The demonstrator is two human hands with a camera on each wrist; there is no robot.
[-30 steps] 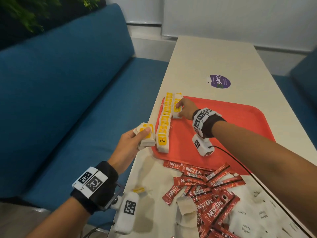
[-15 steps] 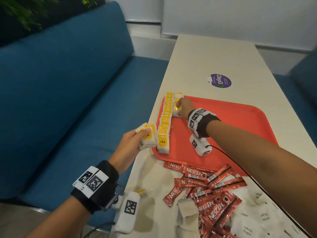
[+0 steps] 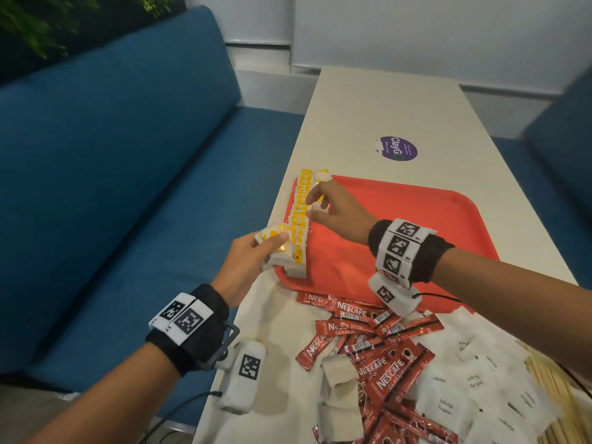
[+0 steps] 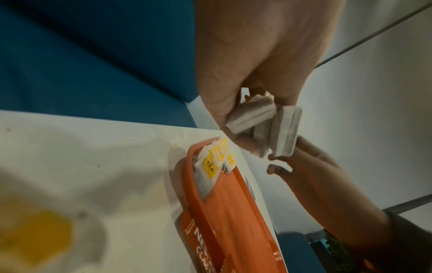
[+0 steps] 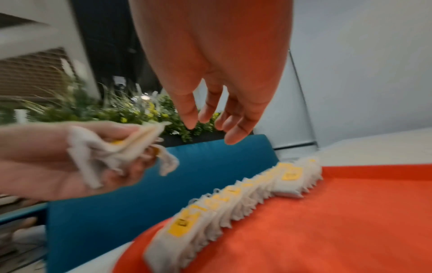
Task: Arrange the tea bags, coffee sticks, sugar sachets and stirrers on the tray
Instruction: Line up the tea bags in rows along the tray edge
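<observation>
A red tray (image 3: 400, 219) lies on the white table. Along its left edge runs a row of yellow-tagged tea bags (image 3: 301, 206), with a short second row (image 3: 322, 176) begun at the far end. My left hand (image 3: 272, 248) grips a small bunch of tea bags (image 3: 278, 237) at the tray's near left corner. The right hand (image 3: 315, 203) hovers over the row, fingers relaxed and empty, close to the held bunch (image 4: 261, 118). In the right wrist view its fingers (image 5: 233, 129) hang loose above the row (image 5: 233, 199).
Red coffee sticks (image 3: 368, 341) lie heaped in front of the tray, with loose tea bags (image 3: 339, 389), white sugar sachets (image 3: 464, 379) and wooden stirrers (image 3: 551, 389) to the right. A purple sticker (image 3: 398, 149) lies beyond the tray. A blue sofa (image 3: 128, 187) borders the table's left edge.
My right hand has lifted off the far tea bag of the second row and drawn back toward the left hand. The left hand has brought its bunch slightly right, over the tray's corner.
</observation>
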